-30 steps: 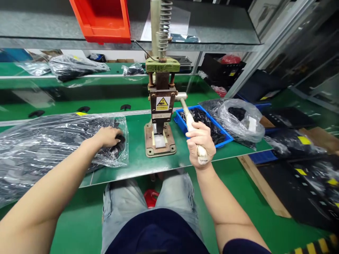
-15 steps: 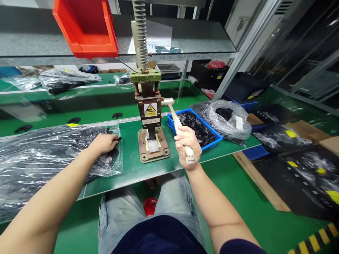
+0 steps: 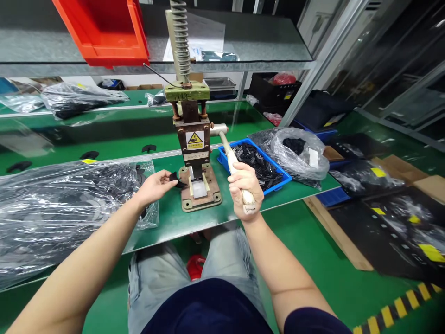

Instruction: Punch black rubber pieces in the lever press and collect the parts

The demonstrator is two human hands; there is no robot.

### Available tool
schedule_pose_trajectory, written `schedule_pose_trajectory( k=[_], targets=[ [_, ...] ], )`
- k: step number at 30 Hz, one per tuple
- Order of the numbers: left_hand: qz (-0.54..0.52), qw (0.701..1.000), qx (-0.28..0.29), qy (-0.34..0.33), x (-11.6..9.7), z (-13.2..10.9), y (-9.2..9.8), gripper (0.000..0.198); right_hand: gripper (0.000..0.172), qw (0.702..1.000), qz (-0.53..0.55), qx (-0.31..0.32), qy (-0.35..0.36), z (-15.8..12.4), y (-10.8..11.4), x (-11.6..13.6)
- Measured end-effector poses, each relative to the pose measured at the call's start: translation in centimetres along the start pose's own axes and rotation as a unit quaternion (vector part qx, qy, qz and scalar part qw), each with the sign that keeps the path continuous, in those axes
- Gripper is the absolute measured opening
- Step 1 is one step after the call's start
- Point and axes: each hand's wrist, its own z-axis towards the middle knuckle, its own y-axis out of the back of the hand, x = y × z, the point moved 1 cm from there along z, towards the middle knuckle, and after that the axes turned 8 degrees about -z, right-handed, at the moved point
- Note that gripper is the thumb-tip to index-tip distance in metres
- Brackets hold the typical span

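Observation:
A small hand press [image 3: 195, 139] with a tall spring and a yellow warning label stands on the green bench [image 3: 174, 220]. My right hand [image 3: 245, 189] is wrapped round the press lever's pale handle [image 3: 238, 174], which slopes down toward me. My left hand [image 3: 155, 186] pinches a small flat black part [image 3: 174, 178] just left of the press base, close to its white nest [image 3: 199, 189]. Behind that hand lies a big clear plastic bag [image 3: 59, 204] full of the same black parts.
A blue tray [image 3: 256, 165] of small black pieces sits right of the press, with a clear bag [image 3: 295, 155] of black items beyond it. A red bin [image 3: 104, 30] stands on the upper shelf. More bags, cardboard and dark sheets lie on the floor at right.
My left hand has come out of the big bag with a black part and moved right to the press base. My right hand kept its grip on the lever.

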Motion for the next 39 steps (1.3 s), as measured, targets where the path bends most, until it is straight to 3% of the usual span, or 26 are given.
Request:
schedule_pose_trajectory(
  k=[4, 8, 17, 26, 35, 39],
  targets=[
    [-0.026, 0.999, 0.028, 0.019, 0.8, -0.1, -2.9, 0.051, 0.006, 1.000, -0.001, 0.001, -0.002, -0.1, 0.0, -0.1],
    [-0.055, 0.997, 0.005, 0.048, 0.8, -0.2, -4.9, 0.059, 0.008, 1.000, -0.002, -0.001, -0.002, -0.1, 0.0, 0.0],
    [-0.115, 0.988, 0.037, 0.100, -1.1, 0.3, -5.5, 0.064, 0.009, 1.000, -0.010, -0.010, -0.005, -0.2, -0.2, -0.3],
    [-0.085, 0.984, 0.062, 0.144, -1.6, 2.3, -6.4, 0.050, 0.008, 1.000, -0.004, -0.004, 0.002, -0.1, -0.1, -0.1],
    [-0.019, 0.973, 0.040, 0.228, -3.3, 3.3, -7.3, 0.026, 0.008, 1.000, 0.003, -0.019, -0.010, -0.2, -0.5, 0.2],
    [-0.014, 0.980, 0.025, 0.195, -3.2, 2.7, -7.8, 0.024, 0.008, 1.000, -0.008, -0.012, -0.006, -0.1, -0.2, 0.2]
  ],
)
